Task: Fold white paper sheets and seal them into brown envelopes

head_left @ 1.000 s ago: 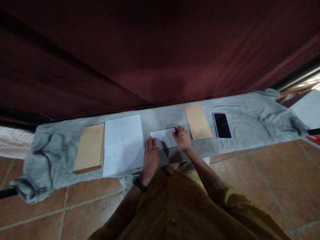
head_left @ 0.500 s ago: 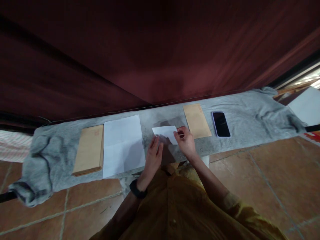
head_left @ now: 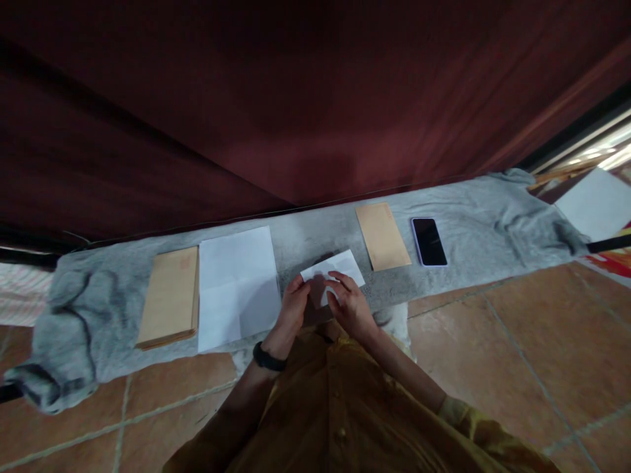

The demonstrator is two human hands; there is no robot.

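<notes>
At the frame's centre, we pinch the white paper (head_left: 349, 262) by its left end in our left hand (head_left: 292, 303); our right hand (head_left: 351, 309), half open, lies over it, contact unclear. We should grip lightly, keeping edges uncreased.

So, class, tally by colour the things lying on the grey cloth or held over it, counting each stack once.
Brown: 2 (envelope stack, loose envelope)
White: 2 (large flat paper, smaller paper in the left hand)
Black with purple edge: 1 (smartphone)
Total: 5
</notes>
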